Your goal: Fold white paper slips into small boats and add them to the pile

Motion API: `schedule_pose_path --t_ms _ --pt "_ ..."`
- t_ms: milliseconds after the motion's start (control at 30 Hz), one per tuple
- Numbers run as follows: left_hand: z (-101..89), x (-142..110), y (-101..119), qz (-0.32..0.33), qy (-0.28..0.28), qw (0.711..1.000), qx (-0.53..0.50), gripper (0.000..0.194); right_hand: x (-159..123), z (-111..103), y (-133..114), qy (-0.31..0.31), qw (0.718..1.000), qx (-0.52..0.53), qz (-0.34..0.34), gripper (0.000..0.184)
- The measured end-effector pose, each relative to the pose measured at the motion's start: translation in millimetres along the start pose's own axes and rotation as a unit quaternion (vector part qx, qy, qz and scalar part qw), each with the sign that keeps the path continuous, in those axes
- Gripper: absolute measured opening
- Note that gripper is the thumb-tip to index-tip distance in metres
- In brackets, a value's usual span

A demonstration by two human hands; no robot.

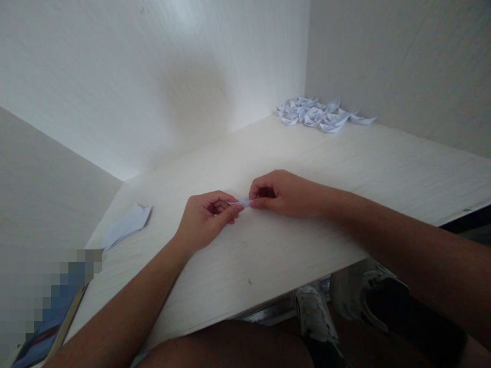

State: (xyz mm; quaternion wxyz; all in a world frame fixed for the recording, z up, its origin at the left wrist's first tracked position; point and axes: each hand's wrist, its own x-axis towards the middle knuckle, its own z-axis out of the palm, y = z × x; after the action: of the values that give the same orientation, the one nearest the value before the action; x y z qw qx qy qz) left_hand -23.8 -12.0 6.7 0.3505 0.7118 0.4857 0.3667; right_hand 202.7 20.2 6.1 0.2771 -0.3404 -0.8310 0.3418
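Note:
Between my two hands, over the middle of the table, is a small piece of folded white paper [244,203]. My left hand [210,214] pinches its left end between thumb and fingers. At the other end, the thumb and fingertips of my right hand [274,194] are closed on the same paper. Fingertips cover both ends, so its full folded shape is hidden. Far off to the right, against the corner, lies a heap of folded white paper boats [314,115]. A stack of flat white paper sheets [126,225] rests to the left of my left hand.
The white table [230,286] meets pale panels at the back, left and right. Its front edge runs just above my legs. Below the edge, shoes [314,312] show on the floor. A blurred, pixelated patch covers the lower left.

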Motion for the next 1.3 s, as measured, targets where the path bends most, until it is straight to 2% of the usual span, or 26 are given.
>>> schedule_pose_path --t_ms 333,433,600,833,1100,1300 --pt "-7.7 3 2 -0.022 -0.066 0.997 -0.039 0.013 -2 -4 3 -0.03 0.999 -0.018 -0.015 0.011" --pt "-11.4 3 3 -0.018 -0.088 0.996 0.0 0.013 -3 -5 2 -0.035 0.999 -0.024 -0.019 0.014" --pt "-17.5 3 6 0.081 -0.114 0.982 0.129 0.015 -2 -4 -1 -0.032 0.998 -0.053 -0.031 0.015" --pt "-20.6 5 11 0.18 -0.145 0.954 0.188 0.016 -2 -2 -1 -0.048 0.99 -0.102 -0.083 0.021" --pt "-20.9 1 10 0.259 -0.102 0.922 0.269 0.008 -13 1 -4 0.015 0.975 -0.152 -0.159 0.015" --pt "-19.3 -2 20 0.3 0.036 0.906 0.295 0.004 -16 4 -7 0.095 0.917 -0.304 -0.239 0.018"
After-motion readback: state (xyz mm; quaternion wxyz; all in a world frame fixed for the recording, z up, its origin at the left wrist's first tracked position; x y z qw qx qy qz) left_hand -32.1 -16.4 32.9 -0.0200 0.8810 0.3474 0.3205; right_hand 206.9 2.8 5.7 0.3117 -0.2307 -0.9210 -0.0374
